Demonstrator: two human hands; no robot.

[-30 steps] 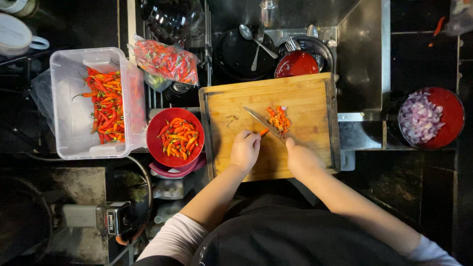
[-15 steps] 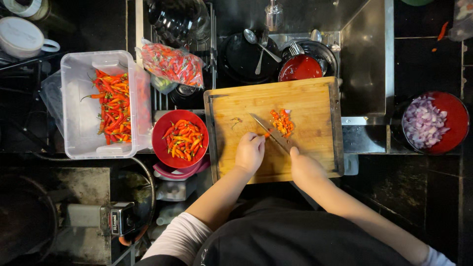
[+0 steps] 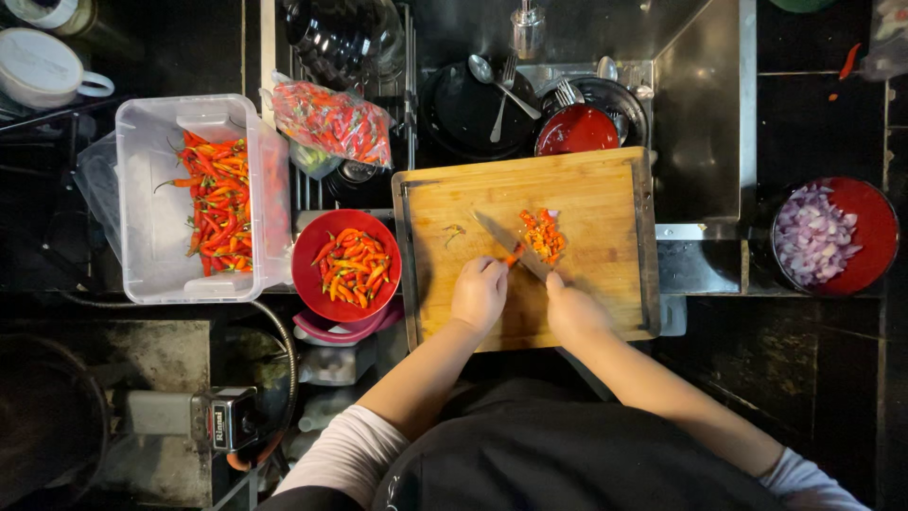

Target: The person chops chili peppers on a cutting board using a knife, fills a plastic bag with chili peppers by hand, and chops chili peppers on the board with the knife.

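Head view is showing a wooden cutting board (image 3: 605,312) bridging the sink (image 3: 700,114), and near its middle the left hand (image 3: 480,295) is pinning a small orange-red chilli (image 3: 514,255) down. Its fingers are curling together, the tips pinching the chilli's end. The right hand (image 3: 573,310) is closing round the handle of a knife (image 3: 494,233), whose blade is lying aslant just beside a pile of chopped chilli (image 3: 543,235). The chilli is looking light, thin and smooth-skinned, likely to roll or slip, so holding it well back from the blade seems best. Off the board's left edge a red bowl of chillies (image 3: 346,265) is sitting, with a clear tub of chillies (image 3: 197,199) beyond it.
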